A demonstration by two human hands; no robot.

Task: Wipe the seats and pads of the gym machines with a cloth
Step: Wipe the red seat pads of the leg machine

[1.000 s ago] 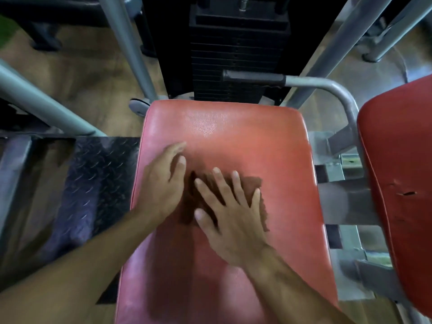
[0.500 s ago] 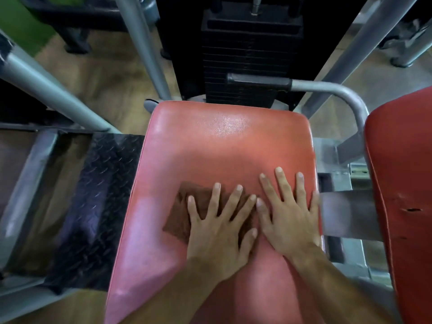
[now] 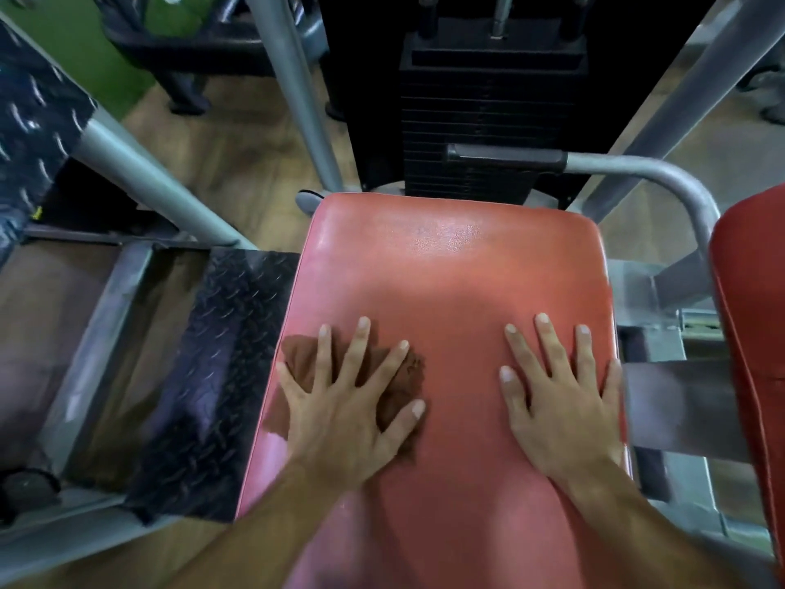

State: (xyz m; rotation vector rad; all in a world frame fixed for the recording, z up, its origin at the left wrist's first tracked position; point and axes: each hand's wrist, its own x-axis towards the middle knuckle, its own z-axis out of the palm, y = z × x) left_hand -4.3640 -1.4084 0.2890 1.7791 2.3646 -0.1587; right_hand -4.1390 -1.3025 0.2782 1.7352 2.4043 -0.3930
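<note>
Head camera looks straight down and we've got the red seat [image 3: 450,291] filling the middle of the picture, the black weight stack [image 3: 488,108] up at twelve o'clock, a second red pad [image 3: 752,316] over at three o'clock and a dark tread plate [image 3: 212,376] at nine o'clock. We're mid-wipe, by the look of it. Our left hand [image 3: 344,401] lies flat with fingers spread wide, pressing the brown cloth [image 3: 395,388] onto the seat near its nine o'clock edge; spreading like that likely keeps the rag from bunching as it slides. Our right hand [image 3: 565,401] is flat too, fingers straight, bare palm on the vinyl toward the three o'clock edge. We'd guess it's there to brace us as we lean over. And what a change from half a second ago! The hands were side by side then, nearly touching; now they're well apart, with the cloth swept out toward nine o'clock. The far end, at twelve o'clock, looks glossy.
</note>
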